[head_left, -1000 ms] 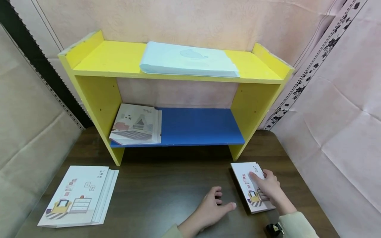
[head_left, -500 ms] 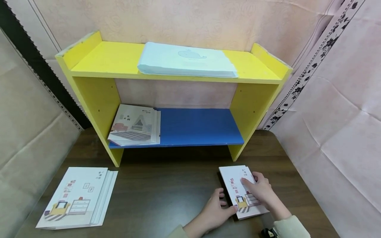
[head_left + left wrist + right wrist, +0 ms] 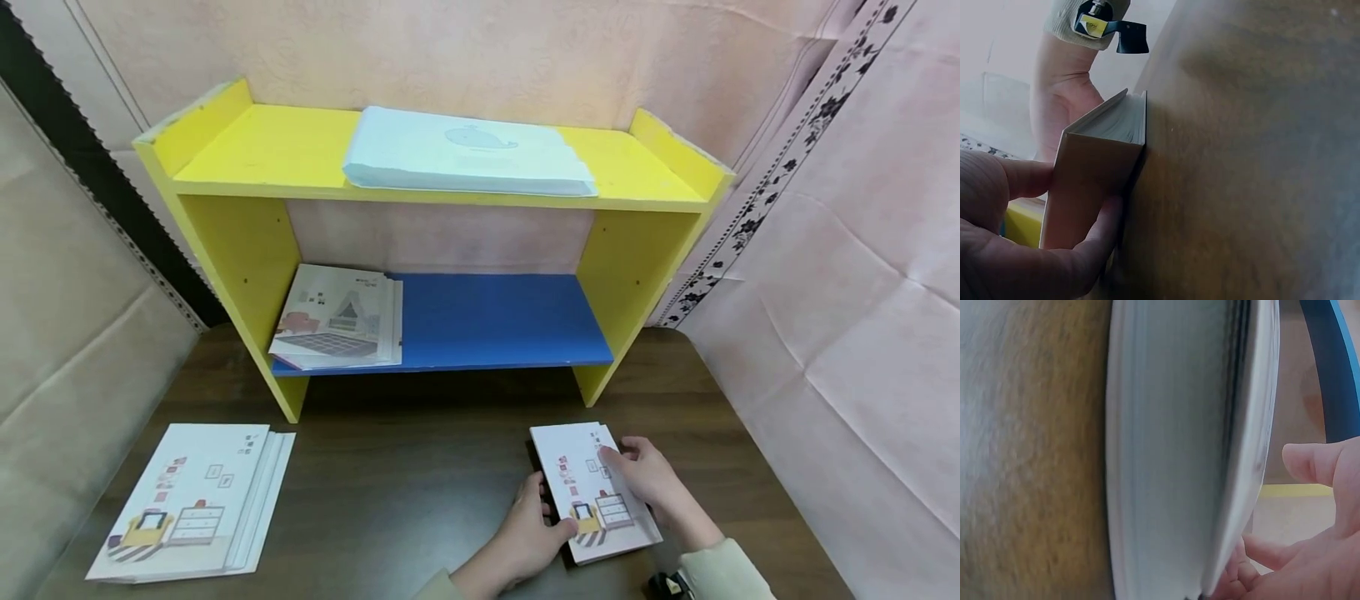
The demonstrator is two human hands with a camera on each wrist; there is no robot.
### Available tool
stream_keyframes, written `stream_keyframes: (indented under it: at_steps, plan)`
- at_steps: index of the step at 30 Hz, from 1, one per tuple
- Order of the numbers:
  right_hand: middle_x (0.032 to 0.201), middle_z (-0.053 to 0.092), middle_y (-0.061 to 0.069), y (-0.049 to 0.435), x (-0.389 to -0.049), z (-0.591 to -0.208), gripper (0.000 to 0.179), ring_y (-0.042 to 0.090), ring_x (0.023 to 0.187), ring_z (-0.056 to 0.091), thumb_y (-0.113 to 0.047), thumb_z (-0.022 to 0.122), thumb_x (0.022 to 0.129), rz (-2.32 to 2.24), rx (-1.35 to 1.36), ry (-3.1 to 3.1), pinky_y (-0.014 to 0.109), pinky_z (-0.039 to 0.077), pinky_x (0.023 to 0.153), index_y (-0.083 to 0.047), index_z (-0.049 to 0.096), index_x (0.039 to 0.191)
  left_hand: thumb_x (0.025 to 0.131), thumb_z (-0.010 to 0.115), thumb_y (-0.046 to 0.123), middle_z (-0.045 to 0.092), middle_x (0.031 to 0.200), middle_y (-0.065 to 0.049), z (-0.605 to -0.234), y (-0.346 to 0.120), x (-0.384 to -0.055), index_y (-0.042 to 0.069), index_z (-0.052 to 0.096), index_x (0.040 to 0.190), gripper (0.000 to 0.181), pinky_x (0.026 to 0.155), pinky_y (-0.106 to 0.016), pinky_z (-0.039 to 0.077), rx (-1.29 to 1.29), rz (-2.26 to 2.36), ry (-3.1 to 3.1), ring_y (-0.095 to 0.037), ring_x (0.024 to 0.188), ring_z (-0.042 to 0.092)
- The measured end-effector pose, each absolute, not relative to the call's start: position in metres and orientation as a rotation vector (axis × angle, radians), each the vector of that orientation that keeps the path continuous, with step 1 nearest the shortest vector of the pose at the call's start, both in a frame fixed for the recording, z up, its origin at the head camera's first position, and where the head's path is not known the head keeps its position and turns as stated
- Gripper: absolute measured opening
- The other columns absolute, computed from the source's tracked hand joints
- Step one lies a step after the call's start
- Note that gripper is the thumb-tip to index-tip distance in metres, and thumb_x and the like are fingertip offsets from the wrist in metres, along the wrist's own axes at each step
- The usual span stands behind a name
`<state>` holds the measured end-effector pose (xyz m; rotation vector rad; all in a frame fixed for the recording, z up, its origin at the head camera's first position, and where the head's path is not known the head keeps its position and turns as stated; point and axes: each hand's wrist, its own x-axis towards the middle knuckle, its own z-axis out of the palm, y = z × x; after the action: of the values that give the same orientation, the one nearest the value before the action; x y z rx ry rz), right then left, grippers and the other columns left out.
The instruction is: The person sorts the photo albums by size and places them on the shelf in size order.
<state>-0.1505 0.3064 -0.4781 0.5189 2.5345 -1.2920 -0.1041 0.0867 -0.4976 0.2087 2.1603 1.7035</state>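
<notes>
Book (image 3: pixel 588 479), held — left hand (image 3: pixel 527 533), right hand (image 3: pixel 647 479)

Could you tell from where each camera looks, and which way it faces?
Head: worn on the head, facing forward and down at shelf and book; left hand and right hand show.
Left wrist: worn there, facing the book's spine; left hand near, right hand behind.
Right wrist: worn there, facing page edges; right hand shows.
Both wrist views share the book.
</notes>
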Motion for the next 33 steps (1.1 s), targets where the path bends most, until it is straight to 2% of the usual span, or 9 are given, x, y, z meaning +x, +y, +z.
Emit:
stream_keyframes:
  at_steps: [5,12,16,20,24,30,33]
  plan:
    - [0.125,0.048,0.027,0.303,-0.150,-0.479,0.082,0.026,0.096,0.056,-0.051,0.060,0.092,-1.300,0.512,2.524,0.036,0.049,0.077,0.009,0.033,0.141,0.084,0.076,0.018,0.046,0.128,-0.018,-0.495,0.082,-0.106,-0.008,0.027,0.144,0.082,0.078,-0.040,0.049,0.160,1.703,2.115,-0.025,0.102,0.053]
    - [0.124,0.053,0.026,0.298,-0.147,-0.477,0.077,0.028,0.103,0.054,-0.049,0.058,0.094,-1.266,0.435,2.576,0.044,0.046,0.088,0.013,0.039,0.137,0.086,0.073,0.022,0.044,0.122,-0.019,-0.496,0.078,-0.104,-0.010,0.026,0.143,0.080,0.074,-0.035,0.045,0.131,1.718,2.110,-0.023,0.094,0.051]
    - [0.114,0.057,0.017,0.292,-0.148,-0.473,0.069,0.023,0.096,0.056,-0.046,0.059,0.094,-1.310,0.422,2.587,0.037,0.047,0.082,0.008,0.045,0.134,0.087,0.071,0.020,0.043,0.121,-0.018,-0.497,0.075,-0.102,-0.009,0.031,0.140,0.072,0.075,-0.034,0.046,0.152,1.788,2.113,-0.021,0.092,0.052]
    - [0.109,0.059,0.014,0.284,-0.148,-0.471,0.060,0.021,0.086,0.060,-0.039,0.061,0.095,-1.467,0.430,2.513,0.032,0.051,0.072,0.003,0.045,0.134,0.088,0.070,0.019,0.042,0.128,-0.022,-0.494,0.071,-0.101,-0.008,0.031,0.140,0.071,0.092,-0.047,0.043,0.143,1.820,2.135,-0.029,0.108,0.051]
    - [0.104,0.063,0.014,0.278,-0.148,-0.468,0.057,0.023,0.079,0.065,-0.038,0.059,0.097,-1.627,0.419,2.425,0.035,0.055,0.064,0.000,0.042,0.136,0.088,0.069,0.018,0.035,0.138,-0.025,-0.491,0.067,-0.101,-0.008,0.029,0.143,0.072,0.103,-0.057,0.031,0.112,1.855,2.151,-0.038,0.126,0.038]
    - [0.104,0.065,0.013,0.272,-0.150,-0.463,0.058,0.025,0.081,0.066,-0.049,0.054,0.096,-1.696,0.449,2.439,0.036,0.055,0.066,-0.008,0.042,0.136,0.089,0.065,0.015,0.038,0.136,-0.017,-0.487,0.067,-0.100,-0.003,0.029,0.146,0.069,0.103,-0.051,0.032,0.166,1.882,2.249,-0.030,0.123,0.041]
    - [0.103,0.065,0.012,0.271,-0.151,-0.461,0.058,0.025,0.081,0.066,-0.054,0.050,0.096,-1.699,0.481,2.437,0.036,0.054,0.066,-0.010,0.045,0.134,0.090,0.064,0.014,0.037,0.139,-0.016,-0.485,0.068,-0.099,-0.002,0.027,0.148,0.071,0.106,-0.051,0.030,0.185,1.909,2.274,-0.031,0.128,0.037]
